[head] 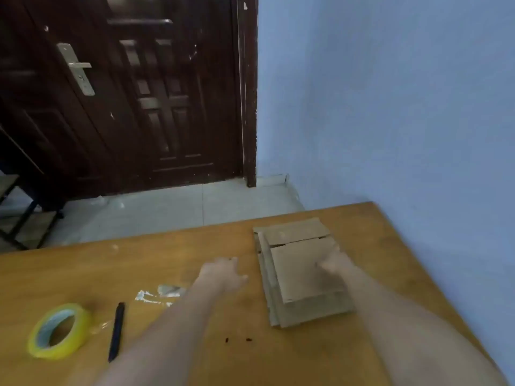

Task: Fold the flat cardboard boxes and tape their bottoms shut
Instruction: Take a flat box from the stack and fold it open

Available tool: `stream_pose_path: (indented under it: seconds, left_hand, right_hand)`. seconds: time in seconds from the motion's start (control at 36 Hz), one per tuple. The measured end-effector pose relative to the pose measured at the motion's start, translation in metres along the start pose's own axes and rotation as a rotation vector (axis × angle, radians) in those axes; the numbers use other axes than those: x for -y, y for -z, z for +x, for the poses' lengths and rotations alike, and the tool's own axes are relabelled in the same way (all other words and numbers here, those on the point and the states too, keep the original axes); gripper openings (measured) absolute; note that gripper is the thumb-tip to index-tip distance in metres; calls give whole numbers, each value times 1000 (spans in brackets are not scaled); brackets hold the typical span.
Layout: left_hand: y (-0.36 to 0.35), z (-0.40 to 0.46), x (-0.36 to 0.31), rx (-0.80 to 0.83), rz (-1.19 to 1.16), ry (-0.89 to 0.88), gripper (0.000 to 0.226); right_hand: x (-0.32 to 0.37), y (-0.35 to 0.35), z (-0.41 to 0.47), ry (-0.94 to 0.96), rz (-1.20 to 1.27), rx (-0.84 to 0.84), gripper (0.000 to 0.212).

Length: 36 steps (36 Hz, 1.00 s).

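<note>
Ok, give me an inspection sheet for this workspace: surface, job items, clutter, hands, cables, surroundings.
Surface: wooden table, two small dark spots near the front.
Job's things: stack of flat cardboard boxes, unfolded, at the right; yellow tape roll lying at the front left.
Clutter: black pen beside the roll; scraps of clear tape stuck on the table.
Hands: left hand just left of the stack, holding nothing; right hand on the top box, blurred, grip unclear.
Cables: nothing seen.
Surroundings: dark wooden door, blue wall, tiled floor, black frame at far left.
</note>
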<state>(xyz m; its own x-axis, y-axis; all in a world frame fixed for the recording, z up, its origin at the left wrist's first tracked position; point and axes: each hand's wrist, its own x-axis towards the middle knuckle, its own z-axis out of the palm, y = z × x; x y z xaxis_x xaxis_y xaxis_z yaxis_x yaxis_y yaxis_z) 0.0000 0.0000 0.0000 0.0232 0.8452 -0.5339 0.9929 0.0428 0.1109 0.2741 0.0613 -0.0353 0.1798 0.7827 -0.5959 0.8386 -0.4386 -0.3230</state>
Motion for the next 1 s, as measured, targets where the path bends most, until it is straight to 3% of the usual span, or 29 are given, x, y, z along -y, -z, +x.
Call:
stream_pose_path:
  seconds: [0.17,0.31,0.42,0.5,0.67,0.78,0.89,1.0]
  left_hand:
    - [-14,3,-1,78,-10,17,69]
    - [-23,9,5,57,-24,20,68]
    - [-26,8,9,51,-52,29,68]
    - [-24,5,9,35,-95,61,62]
    - [-4,-2,6,-127,-128,53,54]
    - [16,-15,12,-203,-416,105,72]
    - [37,-29,22,-231,-1131,59,105]
    - [66,-48,22,-286,-1381,-94,95]
  right_hand:
    - [-2,-8,1,-121,22,-140,82]
    - [-10,-9,13,-194,185,-112,87]
    - [-9,-6,4,-162,191,-176,56]
    - [-1,3,-7,-66,447,-112,40]
    - [17,22,-23,28,897,-38,28]
    - [41,36,-34,94,1103,-26,26]
    - [75,42,-51,197,1288,15,23]
    - [116,33,-72,324,1390,145,30]
